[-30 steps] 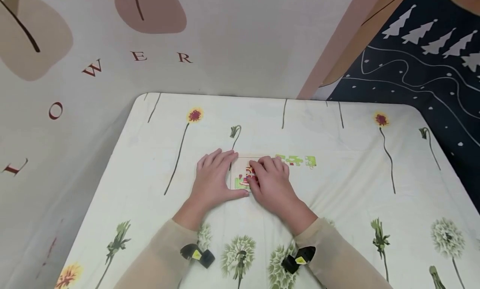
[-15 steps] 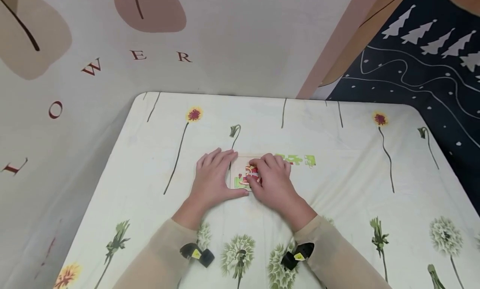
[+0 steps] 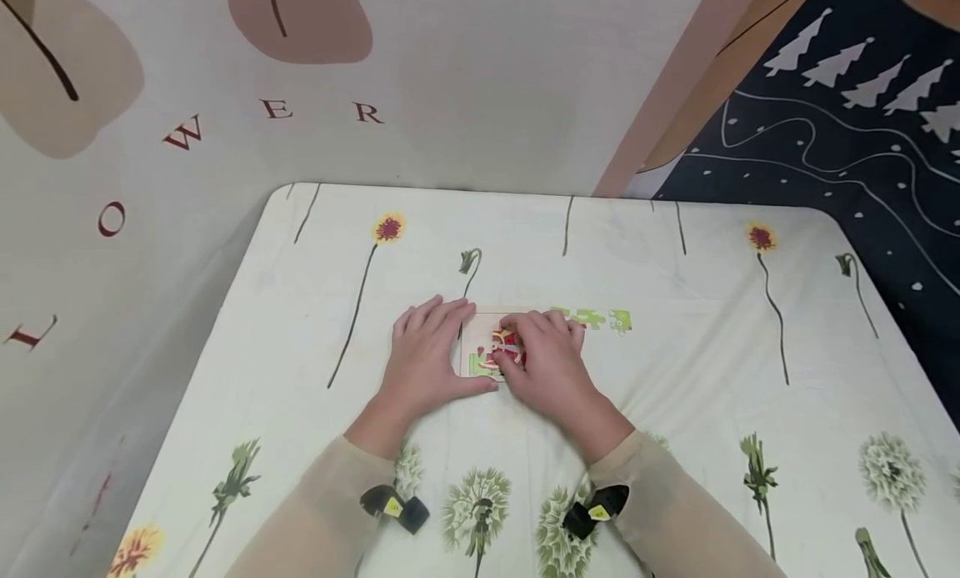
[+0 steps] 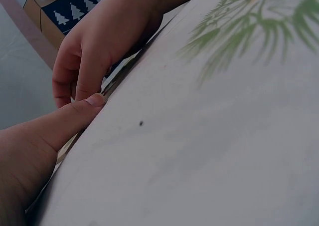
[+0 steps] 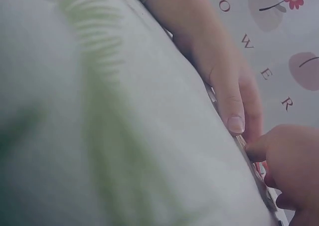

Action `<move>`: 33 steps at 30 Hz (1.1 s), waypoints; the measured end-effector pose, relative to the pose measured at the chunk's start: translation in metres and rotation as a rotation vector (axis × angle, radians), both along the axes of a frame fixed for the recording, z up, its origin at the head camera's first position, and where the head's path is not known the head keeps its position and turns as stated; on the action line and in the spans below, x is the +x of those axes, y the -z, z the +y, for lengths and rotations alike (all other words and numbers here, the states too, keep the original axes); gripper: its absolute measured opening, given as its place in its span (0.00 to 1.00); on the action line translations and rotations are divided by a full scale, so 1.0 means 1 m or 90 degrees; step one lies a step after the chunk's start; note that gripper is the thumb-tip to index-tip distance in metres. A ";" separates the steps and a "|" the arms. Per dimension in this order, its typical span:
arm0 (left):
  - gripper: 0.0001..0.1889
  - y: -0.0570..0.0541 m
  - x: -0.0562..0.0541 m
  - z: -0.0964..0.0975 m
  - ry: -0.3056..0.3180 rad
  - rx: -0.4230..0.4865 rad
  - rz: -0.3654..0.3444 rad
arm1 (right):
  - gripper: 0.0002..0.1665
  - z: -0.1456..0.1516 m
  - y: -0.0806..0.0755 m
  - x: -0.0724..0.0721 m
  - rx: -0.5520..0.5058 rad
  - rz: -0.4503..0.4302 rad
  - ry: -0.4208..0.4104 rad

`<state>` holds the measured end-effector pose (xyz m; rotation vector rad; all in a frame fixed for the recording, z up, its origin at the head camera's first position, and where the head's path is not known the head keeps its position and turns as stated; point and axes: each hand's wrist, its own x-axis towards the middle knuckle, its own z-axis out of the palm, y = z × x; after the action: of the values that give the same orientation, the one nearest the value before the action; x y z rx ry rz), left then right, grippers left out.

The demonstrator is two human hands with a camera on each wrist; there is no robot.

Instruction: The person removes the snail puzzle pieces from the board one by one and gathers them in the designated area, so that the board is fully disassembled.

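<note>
A shallow puzzle board [image 3: 480, 322] with a pale bed lies on the table. Green and red jigsaw pieces [image 3: 486, 363] fill its lower left part. My left hand [image 3: 423, 353] steadies the board, fingers spread along its left side and thumb along its near edge. Over the board, my right hand [image 3: 551, 361] pinches a red and white puzzle piece [image 3: 506, 343] between thumb and fingertips, beside the fitted ones. The board's right part is hidden under this hand. In the left wrist view, the left thumb [image 4: 94, 100] presses at the board's edge.
Several loose green puzzle pieces [image 3: 590, 319] lie in a row just right of the board, partly behind my right hand. A flower-print cloth [image 3: 675, 336] covers the table. A printed wall hanging [image 3: 487, 128] rises behind its far edge.
The red and white piece under my right fingertips has shifted and turned slightly, and more of it shows. The right fingers moved a little with it. My left hand stays put.
</note>
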<state>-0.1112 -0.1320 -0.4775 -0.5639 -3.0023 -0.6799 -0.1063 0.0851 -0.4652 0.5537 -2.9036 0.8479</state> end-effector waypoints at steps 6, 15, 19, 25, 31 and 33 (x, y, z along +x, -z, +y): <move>0.60 0.001 -0.001 0.000 0.002 -0.001 0.004 | 0.25 0.001 0.001 0.001 -0.024 0.032 0.001; 0.60 0.000 -0.001 -0.001 0.003 -0.001 0.000 | 0.29 0.004 0.006 0.003 -0.060 0.088 -0.032; 0.60 0.001 -0.001 0.000 0.003 0.001 0.002 | 0.29 0.004 0.007 0.003 -0.077 0.092 -0.040; 0.59 0.002 -0.002 0.000 0.000 -0.003 0.003 | 0.30 0.006 0.011 0.002 -0.064 0.108 -0.061; 0.61 0.001 -0.002 0.000 0.000 0.002 0.001 | 0.29 0.008 0.009 0.004 -0.054 0.165 -0.074; 0.61 0.001 -0.001 0.000 0.001 0.004 -0.002 | 0.28 0.008 0.008 0.004 -0.068 0.181 -0.076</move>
<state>-0.1124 -0.1323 -0.4782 -0.5652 -3.0013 -0.6916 -0.1018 0.0933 -0.4737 0.7748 -2.5751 0.8540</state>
